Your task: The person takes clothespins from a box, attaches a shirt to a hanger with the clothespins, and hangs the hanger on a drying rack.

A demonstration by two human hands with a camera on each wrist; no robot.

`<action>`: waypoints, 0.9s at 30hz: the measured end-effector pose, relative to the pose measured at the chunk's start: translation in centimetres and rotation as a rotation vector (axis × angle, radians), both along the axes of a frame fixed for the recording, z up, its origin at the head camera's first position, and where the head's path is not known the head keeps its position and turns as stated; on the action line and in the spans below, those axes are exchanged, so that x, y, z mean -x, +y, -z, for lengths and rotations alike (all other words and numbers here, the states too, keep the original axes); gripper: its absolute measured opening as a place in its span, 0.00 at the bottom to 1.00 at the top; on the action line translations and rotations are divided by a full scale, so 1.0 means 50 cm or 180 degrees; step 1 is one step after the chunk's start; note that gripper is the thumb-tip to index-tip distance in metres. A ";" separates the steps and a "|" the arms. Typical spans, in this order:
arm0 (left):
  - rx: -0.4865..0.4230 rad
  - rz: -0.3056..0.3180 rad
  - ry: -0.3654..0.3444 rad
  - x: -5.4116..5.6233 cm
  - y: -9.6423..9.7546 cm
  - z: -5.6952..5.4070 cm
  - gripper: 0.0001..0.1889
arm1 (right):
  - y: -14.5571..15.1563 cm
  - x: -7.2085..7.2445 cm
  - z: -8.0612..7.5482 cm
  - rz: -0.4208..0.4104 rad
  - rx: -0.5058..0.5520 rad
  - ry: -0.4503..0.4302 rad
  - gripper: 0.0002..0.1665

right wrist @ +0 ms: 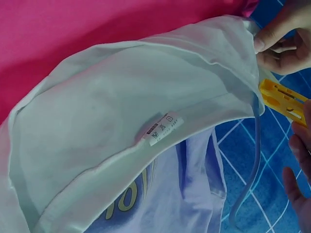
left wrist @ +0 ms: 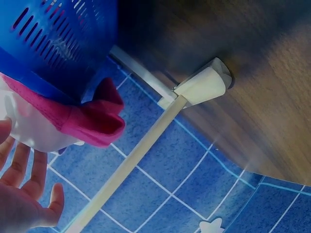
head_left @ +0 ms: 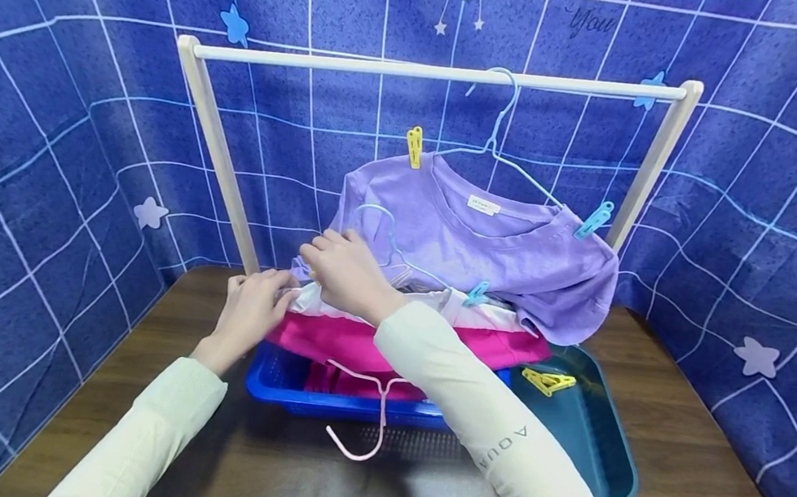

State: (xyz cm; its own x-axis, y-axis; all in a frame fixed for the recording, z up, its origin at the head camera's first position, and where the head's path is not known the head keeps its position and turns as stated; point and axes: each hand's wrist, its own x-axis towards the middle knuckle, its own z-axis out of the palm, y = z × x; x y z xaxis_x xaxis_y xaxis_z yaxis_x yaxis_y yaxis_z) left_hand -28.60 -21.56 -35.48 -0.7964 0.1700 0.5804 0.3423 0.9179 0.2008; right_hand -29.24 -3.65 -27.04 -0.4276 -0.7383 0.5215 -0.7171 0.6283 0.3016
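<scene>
My left hand (head_left: 252,301) pinches the corner of a white-and-pink garment (right wrist: 126,87), whose white band has a care label inside. My right hand (head_left: 351,276) holds a yellow clothespin (right wrist: 282,99) at that same corner, its tip against the white cloth and a light-blue hanger (right wrist: 255,160). A blue clothespin (head_left: 476,293) is on the garment's other side. Behind it, a purple shirt (head_left: 403,208) hangs from another blue hanger (head_left: 505,121) on the rod, with a yellow clothespin (head_left: 415,148) and a blue clothespin (head_left: 595,220) at its shoulders.
Below the garment stands a blue basket (head_left: 279,387) with pink cloth inside. A pink hanger (head_left: 382,411) lies over its front rim. To the right, a dark green tray (head_left: 587,434) holds yellow clothespins (head_left: 547,381). A wooden-legged rack (head_left: 218,146) with a white rod (head_left: 353,65) spans the back.
</scene>
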 end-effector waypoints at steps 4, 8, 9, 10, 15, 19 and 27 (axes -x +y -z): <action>-0.0004 0.0002 0.0019 0.000 0.000 0.002 0.05 | -0.006 0.006 0.002 0.0064 -0.0002 -0.0049 0.06; 0.0005 -0.0001 0.0023 0.000 -0.001 0.004 0.05 | -0.012 0.012 0.003 0.0102 0.0018 -0.0115 0.04; 0.0004 0.0004 0.0025 0.000 -0.001 0.004 0.05 | -0.013 0.013 0.003 0.0111 0.0019 -0.0139 0.04; 0.0007 0.0005 0.0033 0.000 -0.001 0.004 0.05 | -0.013 0.014 0.003 0.0126 0.0011 -0.0161 0.04; -0.0003 0.0019 0.0074 0.001 -0.002 0.005 0.04 | -0.015 0.015 0.003 0.0200 -0.0036 -0.0230 0.04; -0.0002 0.0013 0.0093 0.002 -0.003 0.007 0.04 | -0.020 0.014 0.007 0.0236 -0.0168 -0.0182 0.07; 0.0026 0.0021 0.0096 0.002 -0.004 0.008 0.04 | -0.024 0.012 0.022 0.0304 -0.0360 -0.0210 0.17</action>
State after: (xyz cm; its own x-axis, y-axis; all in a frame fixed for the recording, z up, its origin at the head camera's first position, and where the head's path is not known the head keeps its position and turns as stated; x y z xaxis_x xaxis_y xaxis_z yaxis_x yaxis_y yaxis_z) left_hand -28.70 -21.76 -35.90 -0.7774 0.1802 0.6026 0.3542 0.9171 0.1827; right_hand -29.87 -4.83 -28.15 -0.5293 -0.7452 0.4057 -0.6764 0.6593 0.3284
